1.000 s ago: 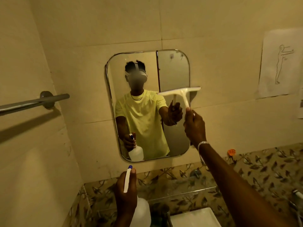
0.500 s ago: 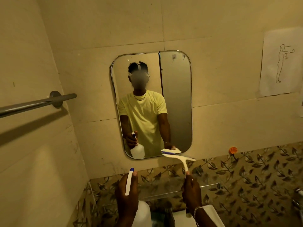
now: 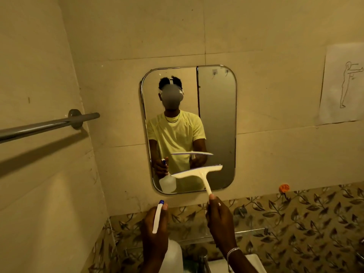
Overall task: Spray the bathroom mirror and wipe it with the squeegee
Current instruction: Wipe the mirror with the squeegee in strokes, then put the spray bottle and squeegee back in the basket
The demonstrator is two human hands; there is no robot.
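The rounded rectangular mirror (image 3: 216, 119) hangs on the beige tiled wall ahead. My right hand (image 3: 220, 221) grips the handle of a white squeegee (image 3: 197, 173), whose blade lies across the mirror's lower part, tilted up to the right. Whether the blade touches the glass I cannot tell. My left hand (image 3: 155, 233) is closed round the neck of a white spray bottle (image 3: 173, 257) with a white trigger and blue nozzle tip, held below the mirror's lower left corner. The mirror reflects a person in a yellow shirt with both tools.
A metal towel bar (image 3: 49, 126) juts out from the left wall at head height. A paper sheet with a figure drawing (image 3: 342, 85) is stuck on the right. Leaf-patterned tiles (image 3: 295, 223), a glass shelf (image 3: 250, 232), a tap (image 3: 202, 259) and a white basin edge (image 3: 254, 263) lie below.
My right hand dragged the squeegee down from the mirror's upper right to below its bottom edge, then lifted it back onto the lower part. The left hand barely moved.
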